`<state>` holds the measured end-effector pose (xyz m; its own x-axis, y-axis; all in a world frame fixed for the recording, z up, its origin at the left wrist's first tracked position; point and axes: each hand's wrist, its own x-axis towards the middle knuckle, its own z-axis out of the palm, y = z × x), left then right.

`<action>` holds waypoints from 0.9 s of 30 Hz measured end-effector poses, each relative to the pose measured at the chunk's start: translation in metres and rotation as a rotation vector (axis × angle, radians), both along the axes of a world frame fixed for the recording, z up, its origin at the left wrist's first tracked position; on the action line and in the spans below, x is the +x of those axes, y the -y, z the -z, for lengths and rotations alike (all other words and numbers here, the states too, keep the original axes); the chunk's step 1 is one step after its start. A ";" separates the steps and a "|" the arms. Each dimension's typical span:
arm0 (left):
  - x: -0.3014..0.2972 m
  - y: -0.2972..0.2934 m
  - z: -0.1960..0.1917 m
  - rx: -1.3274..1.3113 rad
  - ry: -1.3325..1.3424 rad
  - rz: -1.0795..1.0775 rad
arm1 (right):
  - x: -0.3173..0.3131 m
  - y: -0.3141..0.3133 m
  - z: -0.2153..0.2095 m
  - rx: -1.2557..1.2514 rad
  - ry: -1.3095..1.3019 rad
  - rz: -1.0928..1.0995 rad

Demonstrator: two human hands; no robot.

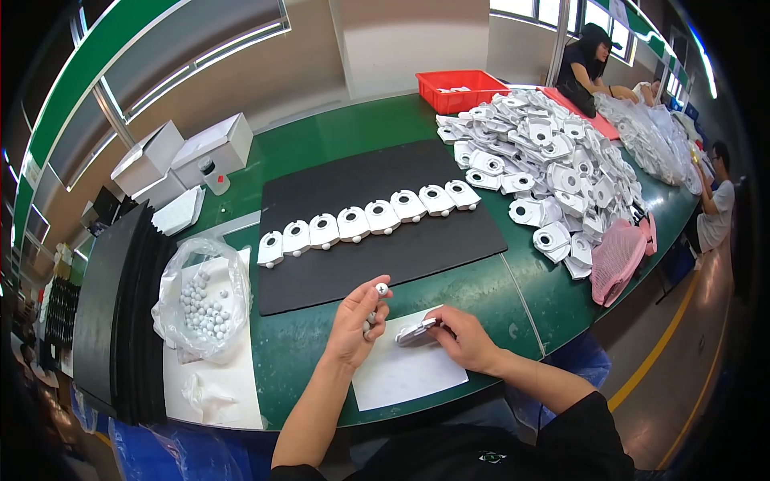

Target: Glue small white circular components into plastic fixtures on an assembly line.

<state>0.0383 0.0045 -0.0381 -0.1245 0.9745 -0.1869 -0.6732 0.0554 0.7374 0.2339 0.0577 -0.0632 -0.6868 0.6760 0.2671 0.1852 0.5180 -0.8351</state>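
Note:
My left hand (358, 321) is closed round several small white balls, with one ball (382, 289) pinched up at the fingertips, a dark cross-shaped mark on its face. In my right hand (465, 341) is a white plastic housing (415, 331), gripped at its right end and tilted on edge over a white paper sheet (413, 373). Beyond both hands, a slanting row of similar white housings (351, 224), each with a round dark hole, lies on a black mat (385, 260). Small white balls show at the near ends of these housings.
A clear plastic bag (171, 301) of white balls sits at left, beside stacked black sheets (112, 321). White boxes (212, 148) stand behind. At right rises a large pile of white housings (553, 160), near a red bin (457, 90) and pink cloth (618, 260). Other people sit farther off.

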 end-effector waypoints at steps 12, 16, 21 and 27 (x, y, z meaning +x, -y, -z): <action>0.015 0.002 -0.001 -0.104 -0.437 0.086 | 0.008 -0.015 0.002 -1.088 -0.703 -0.104; 0.018 0.001 -0.001 -0.099 -0.454 0.137 | 0.008 -0.014 0.002 -1.094 -0.691 -0.133; 0.017 0.002 -0.001 -0.092 -0.467 0.202 | 0.006 -0.013 0.003 -1.070 -0.674 -0.134; 0.015 0.002 0.003 -0.083 -0.420 0.228 | 0.006 -0.013 0.002 -1.066 -0.692 -0.153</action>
